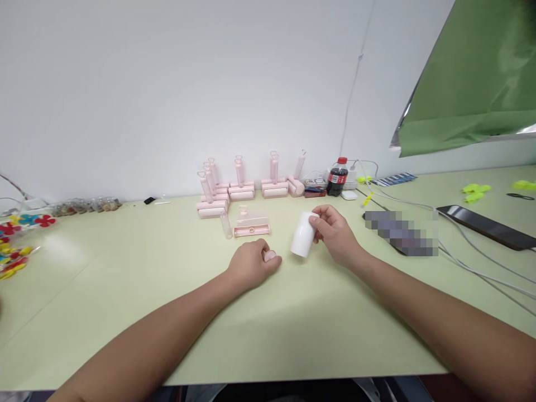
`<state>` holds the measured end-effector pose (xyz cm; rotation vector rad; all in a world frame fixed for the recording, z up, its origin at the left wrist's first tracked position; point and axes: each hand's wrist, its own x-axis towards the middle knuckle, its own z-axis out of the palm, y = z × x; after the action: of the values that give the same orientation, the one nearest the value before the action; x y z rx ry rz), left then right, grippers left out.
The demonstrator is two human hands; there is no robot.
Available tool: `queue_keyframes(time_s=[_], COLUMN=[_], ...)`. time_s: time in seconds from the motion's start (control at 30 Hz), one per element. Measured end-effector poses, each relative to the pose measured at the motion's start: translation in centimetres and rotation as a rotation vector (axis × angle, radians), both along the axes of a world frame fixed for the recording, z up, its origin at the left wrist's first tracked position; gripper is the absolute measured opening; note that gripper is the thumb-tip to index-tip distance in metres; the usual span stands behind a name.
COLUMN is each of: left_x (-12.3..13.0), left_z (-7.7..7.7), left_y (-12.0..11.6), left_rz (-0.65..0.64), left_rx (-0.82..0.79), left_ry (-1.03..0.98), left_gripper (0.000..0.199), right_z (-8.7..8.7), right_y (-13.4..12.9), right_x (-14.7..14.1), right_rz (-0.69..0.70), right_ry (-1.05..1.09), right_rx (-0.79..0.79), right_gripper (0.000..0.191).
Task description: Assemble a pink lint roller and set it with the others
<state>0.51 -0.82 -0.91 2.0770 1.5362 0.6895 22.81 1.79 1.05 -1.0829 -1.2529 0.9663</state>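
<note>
My right hand [333,231] grips the upper end of a white roll [304,234], which tilts above the table. To its left, my left hand [252,263] rests on the table, its fingers curled round a small pale pink round piece [270,255]. Just beyond the left hand lie an open pink tray-like part [252,230], a clear cover [252,220] and a clear pinkish handle tube [226,225]. None of these three touches a hand.
Several assembled pink rollers [213,207] stand along the wall. Right of them are a cola bottle [337,177], cables and a dark tablet [488,226]. Colourful flower-shaped pieces [27,220] and small bagged items [87,205] lie at the left.
</note>
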Motion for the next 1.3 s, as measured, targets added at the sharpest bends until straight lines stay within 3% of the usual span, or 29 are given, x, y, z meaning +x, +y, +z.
queue_keyframes(time_s=[0.23, 0.47, 0.6, 0.87, 1.07, 1.3], left_x=[0.1, 0.4, 0.5, 0.6, 0.7, 0.7], left_z=[0.3, -0.2, -0.3, -0.2, -0.9, -1.2], left_y=[0.3, 1.1, 1.2, 0.8, 0.7, 0.8], left_rz=[-0.019, 0.004, 0.029, -0.03, -0.09, -0.1], left_rx=[-0.038, -0.166, -0.224, -0.221, -0.148, -0.123], left_ry=[-0.328, -0.679, -0.806, -0.83, -0.796, -0.787], left_gripper=[0.015, 0.033, 0.039, 0.033, 0.047, 0.045], right_z=[0.4, 0.1, -0.1, -0.4, -1.0, -1.1], right_y=[-0.2, 0.0, 0.2, 0.0, -0.1, -0.4], right_x=[0.1, 0.2, 0.2, -0.4, -0.7, -0.9], right_rz=[0.154, 0.203, 0.191, 0.134, 0.168, 0.187], right_ry=[0.246, 0.298, 0.271, 0.239, 0.24, 0.257], right_rx=[-0.168, -0.195, -0.185, -0.248, -0.236, -0.244], right_gripper=[0.04, 0.02, 0.019, 0.032, 0.027, 0.023])
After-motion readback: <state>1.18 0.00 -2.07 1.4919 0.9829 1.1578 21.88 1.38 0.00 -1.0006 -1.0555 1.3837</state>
